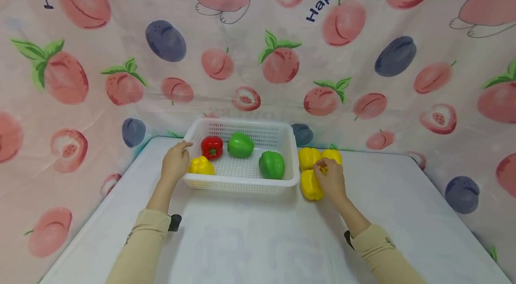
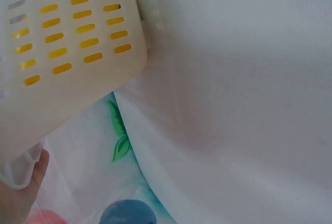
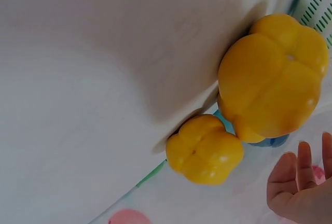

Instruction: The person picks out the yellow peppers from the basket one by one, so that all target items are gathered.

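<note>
A white slatted plastic basket (image 1: 242,179) stands on the table against the back cloth. Inside are a red bell pepper (image 1: 212,146), two green bell peppers (image 1: 240,145) and a yellow bell pepper (image 1: 201,165). My left hand (image 1: 174,161) holds the basket's left rim, as the left wrist view also shows. Right of the basket, three yellow bell peppers (image 1: 311,187) sit close together. Over them hovers my right hand (image 1: 332,180), its fingers loosely bent. In the right wrist view those fingers (image 3: 305,164) appear apart from the nearest yellow pepper (image 3: 272,81).
The table (image 1: 250,239) has a white cover. Behind and beside it hangs a pale pink cloth (image 1: 242,33) printed with peaches and plums. Dark straps (image 1: 175,222) show at the cuffs of both beige sleeves (image 1: 141,243).
</note>
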`<action>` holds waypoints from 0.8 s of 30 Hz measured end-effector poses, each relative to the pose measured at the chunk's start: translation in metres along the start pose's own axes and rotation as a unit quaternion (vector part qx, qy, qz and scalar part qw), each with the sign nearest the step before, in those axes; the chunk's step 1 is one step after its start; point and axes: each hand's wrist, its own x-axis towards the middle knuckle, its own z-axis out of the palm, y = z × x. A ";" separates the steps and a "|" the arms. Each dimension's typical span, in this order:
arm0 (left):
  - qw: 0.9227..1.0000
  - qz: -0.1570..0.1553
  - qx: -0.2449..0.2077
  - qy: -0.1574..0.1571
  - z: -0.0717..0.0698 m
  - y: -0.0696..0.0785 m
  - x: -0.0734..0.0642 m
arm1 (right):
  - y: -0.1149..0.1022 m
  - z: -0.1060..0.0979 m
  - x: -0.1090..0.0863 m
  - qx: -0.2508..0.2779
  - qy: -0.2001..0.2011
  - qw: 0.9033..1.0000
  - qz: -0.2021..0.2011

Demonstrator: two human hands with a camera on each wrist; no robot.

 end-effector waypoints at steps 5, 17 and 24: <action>1.000 -0.001 -0.006 0.000 -0.001 -0.001 -0.001 | -0.007 0.000 -0.003 -0.005 0.006 1.000 0.000; 1.000 -0.009 -0.006 -0.010 -0.001 0.000 -0.001 | -0.014 0.006 -0.007 0.033 0.031 0.999 0.021; 1.000 -0.009 -0.002 -0.013 -0.001 -0.001 -0.001 | -0.022 0.010 -0.012 0.087 0.042 0.994 0.043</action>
